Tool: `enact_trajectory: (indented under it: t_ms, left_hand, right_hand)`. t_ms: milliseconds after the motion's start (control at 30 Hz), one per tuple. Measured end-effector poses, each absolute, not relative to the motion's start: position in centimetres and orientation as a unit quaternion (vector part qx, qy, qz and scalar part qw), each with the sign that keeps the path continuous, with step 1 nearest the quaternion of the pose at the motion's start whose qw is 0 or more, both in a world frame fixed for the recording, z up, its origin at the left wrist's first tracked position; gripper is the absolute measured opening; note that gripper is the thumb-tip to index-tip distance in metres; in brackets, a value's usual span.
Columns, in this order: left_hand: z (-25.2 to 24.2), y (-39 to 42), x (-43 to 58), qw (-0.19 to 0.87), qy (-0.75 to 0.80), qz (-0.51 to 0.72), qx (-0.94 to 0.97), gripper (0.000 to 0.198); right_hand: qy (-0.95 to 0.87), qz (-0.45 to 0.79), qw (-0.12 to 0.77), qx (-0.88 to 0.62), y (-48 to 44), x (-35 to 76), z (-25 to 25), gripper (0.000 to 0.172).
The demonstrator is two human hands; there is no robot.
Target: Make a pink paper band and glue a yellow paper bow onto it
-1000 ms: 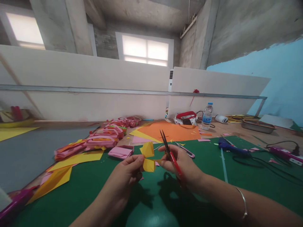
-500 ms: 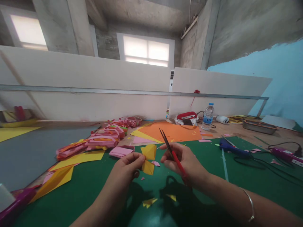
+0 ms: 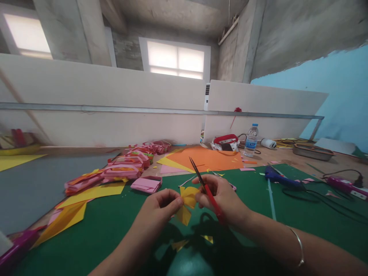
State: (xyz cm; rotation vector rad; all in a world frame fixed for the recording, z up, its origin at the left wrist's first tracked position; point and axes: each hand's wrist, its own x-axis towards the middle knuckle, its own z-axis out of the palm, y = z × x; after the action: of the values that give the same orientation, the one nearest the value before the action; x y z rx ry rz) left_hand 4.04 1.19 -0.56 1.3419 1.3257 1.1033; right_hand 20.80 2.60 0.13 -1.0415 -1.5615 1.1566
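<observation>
Yellow paper piece [image 3: 189, 197]: it is in the air between the two hands, above the green mat [image 3: 110, 228]; its flaps are spread in different directions.
Left hand [image 3: 162, 207]: the grip is pinching the left side of the piece, with thumb and forefinger.
Right hand [image 3: 222, 195]: the grip keeps the scissors [image 3: 211, 199] in the palm, and the fingertips meet the right edge of the piece; how firmly they pinch it, I cannot tell.
Blades: they point up and away from the person, almost together.
Paper behaviour: it seems very light and thin, not slippery, but probably easy to crease or tear.
Best hold: I would take it softly near the middle, where the flaps join, because a loose flap may bend.
Yellow scraps [image 3: 207, 239]: they lie on the mat, below the hands.
Pink paper box [image 3: 146, 184]: it rests beyond the left hand.
</observation>
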Motion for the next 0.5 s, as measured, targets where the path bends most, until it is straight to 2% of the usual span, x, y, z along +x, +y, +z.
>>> enact_trajectory:
  t_ms: [200,500]
  left_hand:
    - [-1.41,1.42,4.16,0.534,0.501,0.448,0.513,0.031]
    - [-1.30,1.56,4.03,0.493,0.513,0.452,0.538,0.027]
  right_hand:
    - [-0.636,0.453,0.460,-0.424,2.51,20.92,0.34,0.034]
    - [-0.647,0.452,0.454,-0.413,2.49,20.87,0.15,0.034]
